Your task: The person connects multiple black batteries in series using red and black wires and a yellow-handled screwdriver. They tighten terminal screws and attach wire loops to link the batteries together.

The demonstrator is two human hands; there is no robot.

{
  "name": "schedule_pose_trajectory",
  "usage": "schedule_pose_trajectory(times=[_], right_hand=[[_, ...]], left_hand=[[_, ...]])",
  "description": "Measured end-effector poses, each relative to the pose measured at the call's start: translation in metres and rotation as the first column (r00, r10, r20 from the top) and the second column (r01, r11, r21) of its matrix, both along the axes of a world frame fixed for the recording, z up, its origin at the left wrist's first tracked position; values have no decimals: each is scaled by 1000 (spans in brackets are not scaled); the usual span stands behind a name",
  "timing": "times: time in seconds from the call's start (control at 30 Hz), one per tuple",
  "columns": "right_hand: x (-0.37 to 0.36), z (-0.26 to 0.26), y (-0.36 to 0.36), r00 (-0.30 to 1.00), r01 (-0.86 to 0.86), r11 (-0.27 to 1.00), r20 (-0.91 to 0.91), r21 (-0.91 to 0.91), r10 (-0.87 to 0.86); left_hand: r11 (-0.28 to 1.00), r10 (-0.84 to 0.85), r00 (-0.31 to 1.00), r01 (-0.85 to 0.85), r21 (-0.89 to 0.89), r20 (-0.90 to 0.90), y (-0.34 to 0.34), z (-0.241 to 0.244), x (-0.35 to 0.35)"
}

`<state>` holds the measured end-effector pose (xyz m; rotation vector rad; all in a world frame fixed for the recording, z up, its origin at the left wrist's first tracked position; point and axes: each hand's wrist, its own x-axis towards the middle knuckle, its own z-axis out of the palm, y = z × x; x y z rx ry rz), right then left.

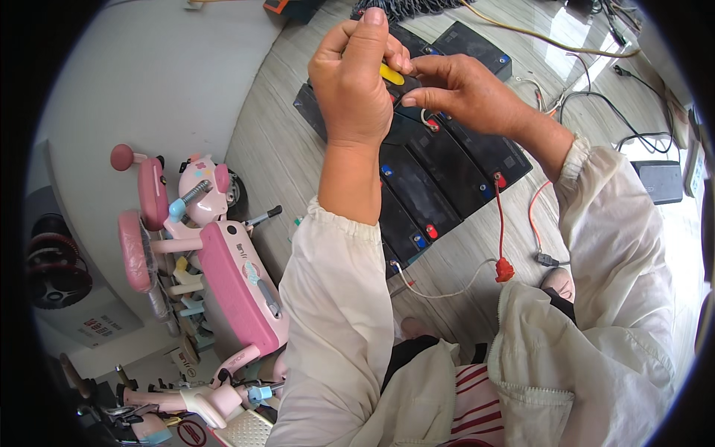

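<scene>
Several black batteries with red and blue terminals lie side by side on the floor below my hands. Closed around a yellow-and-dark handled tool, my left hand has its thumb raised; the tool's working end is hidden. Beside it, my right hand reaches in from the right, thumb and forefinger near the dark part by the tool; whether they pinch something is unclear. A short white wire joins a red terminal below the fingers. From the front batteries run a red lead and a white lead to a red connector.
A pink child's electric scooter and other pink ride-on parts stand at left by the wall. Black cables and a black power adapter lie at right. My shoe is near a grey plug. A yellowish cable crosses the top.
</scene>
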<state>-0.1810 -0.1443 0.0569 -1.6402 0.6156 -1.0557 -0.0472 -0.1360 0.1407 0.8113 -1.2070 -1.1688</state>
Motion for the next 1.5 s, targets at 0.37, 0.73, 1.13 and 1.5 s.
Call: schedule_pose_trajectory(times=[0.37,0.73,1.13,1.5], right_hand=[[8,0,14,978,200,974,-31,-105,-204],[-6,16,13,994,61,998,-90,32,-58],[-69,43,24,979,-17,995,202,98,-4],[-163,-100,140,742,595,545,-664,591,-90]], left_hand=[[998,-55,998,56,-30,28,-3,8,6],[973,206,935,-228,46,288,65,-15,37],[959,-136,652,-103,264,746,268,-102,52],[869,-494,388,188,458,778,290,-128,-13]])
